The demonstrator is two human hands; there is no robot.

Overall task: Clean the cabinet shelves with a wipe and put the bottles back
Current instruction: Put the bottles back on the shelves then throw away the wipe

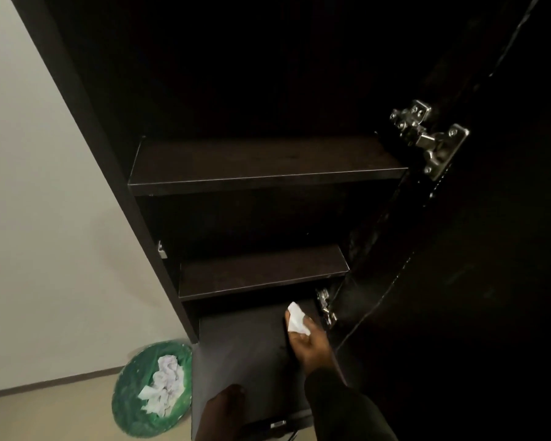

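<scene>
the white wipe (296, 318) is crumpled into a small wad at the far right corner of the lowest shelf (242, 338) of the dark cabinet (86, 100), pressed down against that grey-brown board. the right hand (309, 342) grasps it, fingers curled round the near part of the wad so that only its upper end pokes out beyond the fingertips. a dark sleeve (347, 405) runs back from that hand toward the lower edge of the view.

the left hand (220, 412) sits lower and to the left, over the front part of the same board; it is dim and partly cut off by the frame, so whether its fingers are released or clenched cannot be told.

above the lowest shelf is a middle shelf (261, 272), and above that an upper shelf (264, 163); both are bare dark boards. the space over the upper shelf is too dark to read.

the cabinet door (490, 281) hangs swung wide on the right, fixed by a shiny metal upper hinge (430, 138) and a smaller lower hinge (325, 307) just beside the wipe.

to the left of the cabinet, on the beige floor (45, 418) against a pale wall (29, 218), stands a round bin lined with a green bag (134, 386), holding several crumpled white used wipes (166, 386).
</scene>
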